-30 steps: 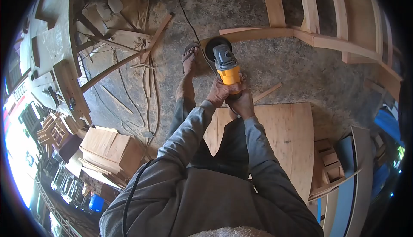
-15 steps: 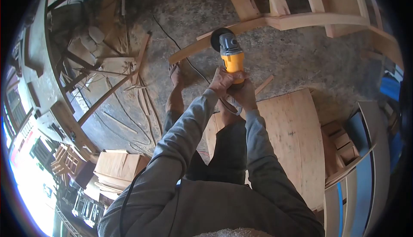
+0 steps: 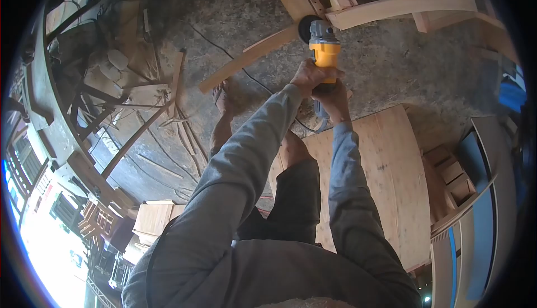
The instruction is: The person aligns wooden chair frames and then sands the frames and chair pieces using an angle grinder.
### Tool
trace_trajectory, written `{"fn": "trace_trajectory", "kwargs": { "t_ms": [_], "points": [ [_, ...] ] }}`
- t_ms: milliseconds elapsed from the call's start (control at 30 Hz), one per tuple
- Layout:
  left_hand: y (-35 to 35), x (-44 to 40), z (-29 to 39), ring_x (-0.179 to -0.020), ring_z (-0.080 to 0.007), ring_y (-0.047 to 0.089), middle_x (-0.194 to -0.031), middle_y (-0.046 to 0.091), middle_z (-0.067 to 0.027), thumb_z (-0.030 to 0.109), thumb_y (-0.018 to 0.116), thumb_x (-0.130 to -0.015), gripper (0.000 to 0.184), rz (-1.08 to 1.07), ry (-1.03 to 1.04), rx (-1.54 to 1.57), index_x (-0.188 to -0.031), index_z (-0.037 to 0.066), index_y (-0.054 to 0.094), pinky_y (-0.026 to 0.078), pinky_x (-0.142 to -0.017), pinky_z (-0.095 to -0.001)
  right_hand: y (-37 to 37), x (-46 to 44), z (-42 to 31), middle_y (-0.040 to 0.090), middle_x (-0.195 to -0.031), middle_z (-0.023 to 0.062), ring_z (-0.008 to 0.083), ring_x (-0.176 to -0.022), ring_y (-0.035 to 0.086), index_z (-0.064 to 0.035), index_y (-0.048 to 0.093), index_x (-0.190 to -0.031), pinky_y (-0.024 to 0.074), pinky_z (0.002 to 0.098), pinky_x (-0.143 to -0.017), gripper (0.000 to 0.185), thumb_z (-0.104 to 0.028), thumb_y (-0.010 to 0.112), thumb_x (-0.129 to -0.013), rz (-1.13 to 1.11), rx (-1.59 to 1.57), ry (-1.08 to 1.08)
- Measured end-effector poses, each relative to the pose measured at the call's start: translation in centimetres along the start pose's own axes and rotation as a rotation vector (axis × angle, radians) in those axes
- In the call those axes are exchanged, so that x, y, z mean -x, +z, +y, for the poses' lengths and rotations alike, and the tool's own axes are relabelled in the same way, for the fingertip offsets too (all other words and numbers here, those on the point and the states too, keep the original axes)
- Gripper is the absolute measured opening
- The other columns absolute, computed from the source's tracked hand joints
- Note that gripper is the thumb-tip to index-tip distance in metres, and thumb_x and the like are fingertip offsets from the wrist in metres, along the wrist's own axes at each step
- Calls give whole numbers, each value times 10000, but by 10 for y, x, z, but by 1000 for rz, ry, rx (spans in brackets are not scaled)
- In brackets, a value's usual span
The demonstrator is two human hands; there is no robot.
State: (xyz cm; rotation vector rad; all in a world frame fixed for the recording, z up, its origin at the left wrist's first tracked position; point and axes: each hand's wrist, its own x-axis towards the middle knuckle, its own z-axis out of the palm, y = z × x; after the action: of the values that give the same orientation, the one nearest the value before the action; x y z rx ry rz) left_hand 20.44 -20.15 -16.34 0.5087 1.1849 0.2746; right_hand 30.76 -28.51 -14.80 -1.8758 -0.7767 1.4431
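Left hand (image 3: 309, 77): fingers wrapped over the yellow body of an angle grinder (image 3: 325, 56). Right hand (image 3: 335, 102): closed round the rear of the same tool, finger detail partly hidden. Dark disc (image 3: 305, 28): at the far end of the grinder, over or against the right end of a long board (image 3: 251, 60); exact contact impossible to tell.

Step in hand, by judgement: disc work on timber. Called for next: firm two-handed hold, disc steady along the wood.

Beyond: slatted wooden frame (image 3: 400, 14), just right of the disc; plywood panel (image 3: 380, 179), below the hands. In the way: black cord (image 3: 257, 85), across the floor past the board; bare foot (image 3: 222, 100), just beside the board's near end; loose strips (image 3: 146, 123), to the left.
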Motion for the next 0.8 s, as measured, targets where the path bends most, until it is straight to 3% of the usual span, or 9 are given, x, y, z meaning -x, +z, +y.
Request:
{"fn": "trace_trajectory", "kwargs": {
  "t_ms": [267,667,733,800],
  "points": [
    [-33,38,-29,-911,-188,706,-1010,725,-69,255,930,-693,488,-6,92,150,-1065,32,707,573,-842,-355,27,25,26,755,-1001,105,241,-916,750,2,664,-1159,585,376,-818,567,-225,910,-701,-76,74,-20],
    [-107,151,-62,-854,-124,682,-946,729,-4,219,939,-698,403,129,185,313,-1008,63,735,550,-814,-314,112,100,-12,711,-1144,189,326,-1073,710,-8,591,-1292,556,425,-917,720,-221,898,-676,-232,214,43],
    [-117,163,-71,-849,-124,679,-947,723,-1,223,939,-701,410,161,183,336,-1016,64,730,551,-812,-314,125,108,-8,712,-1147,193,339,-1063,715,-30,574,-1319,559,426,-920,739,-221,895,-682,-179,343,-218],
    [-127,171,-90,-894,-148,679,-1001,713,-15,260,912,-719,460,219,215,324,-1083,60,713,542,-841,-322,137,116,-1,712,-1151,188,331,-1073,713,-31,573,-1320,557,419,-925,740,-205,892,-676,-217,356,-256]
  ]
}}
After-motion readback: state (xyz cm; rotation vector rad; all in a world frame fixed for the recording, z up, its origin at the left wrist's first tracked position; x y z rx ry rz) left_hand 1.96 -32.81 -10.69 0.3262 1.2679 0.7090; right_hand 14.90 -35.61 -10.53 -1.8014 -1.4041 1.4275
